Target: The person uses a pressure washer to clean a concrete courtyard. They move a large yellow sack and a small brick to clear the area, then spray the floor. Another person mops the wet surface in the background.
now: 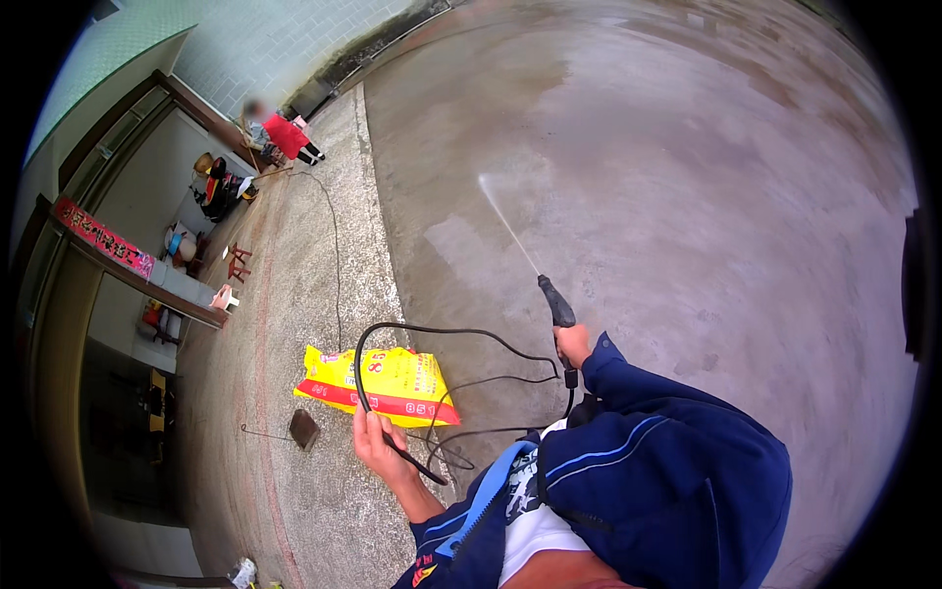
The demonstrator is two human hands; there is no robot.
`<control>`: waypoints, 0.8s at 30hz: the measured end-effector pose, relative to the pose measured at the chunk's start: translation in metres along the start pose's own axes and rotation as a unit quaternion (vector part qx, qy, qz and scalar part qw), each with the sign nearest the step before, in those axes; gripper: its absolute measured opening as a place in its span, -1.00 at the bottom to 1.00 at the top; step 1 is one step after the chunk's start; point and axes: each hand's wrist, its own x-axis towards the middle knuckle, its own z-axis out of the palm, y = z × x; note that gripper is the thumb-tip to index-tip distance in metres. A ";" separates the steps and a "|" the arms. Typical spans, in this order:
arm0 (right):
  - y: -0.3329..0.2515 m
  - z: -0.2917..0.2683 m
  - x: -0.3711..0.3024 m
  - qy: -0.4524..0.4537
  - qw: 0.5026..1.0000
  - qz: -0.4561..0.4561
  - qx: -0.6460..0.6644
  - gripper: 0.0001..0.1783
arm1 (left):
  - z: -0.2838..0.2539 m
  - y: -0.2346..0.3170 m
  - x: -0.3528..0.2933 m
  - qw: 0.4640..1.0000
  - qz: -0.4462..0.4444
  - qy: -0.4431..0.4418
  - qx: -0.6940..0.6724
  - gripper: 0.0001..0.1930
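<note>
My right hand (572, 346) is closed around the grip of a black pressure-washer gun (556, 302). A thin white jet of water (510, 232) leaves its nozzle and strikes the wet concrete ahead, toward the far left. In my left hand (381, 444) I hold a loop of the black hose (432, 329), which arcs over to the gun's lower end. Just beyond that hand lies a yellow plastic sack (392, 383) with a red band. Part of the hose hangs in front of the sack, and more coils run down beside my body.
A pebbled strip (294, 324) borders the concrete (687, 196) on the left, with a thin cable (337, 245) along it. A long-handled dustpan (304, 429) lies there. Near the doorways are a small red stool (237, 263), a parked scooter (218, 187) and a person in red (285, 135).
</note>
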 end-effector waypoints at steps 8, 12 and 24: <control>-0.012 -0.121 0.008 0.112 0.990 0.079 0.034 -0.77 | 0.039 -0.015 0.008 0.999 -0.029 -0.024 -0.021 -0.68; 0.002 -0.108 0.019 0.081 0.994 0.053 0.046 -0.76 | 0.066 -0.020 0.005 0.999 -0.027 -0.043 -0.008 -0.69; 0.025 -0.165 0.013 0.088 0.986 0.110 0.089 -0.80 | 0.134 -0.050 0.023 0.990 -0.050 -0.135 -0.008 -0.69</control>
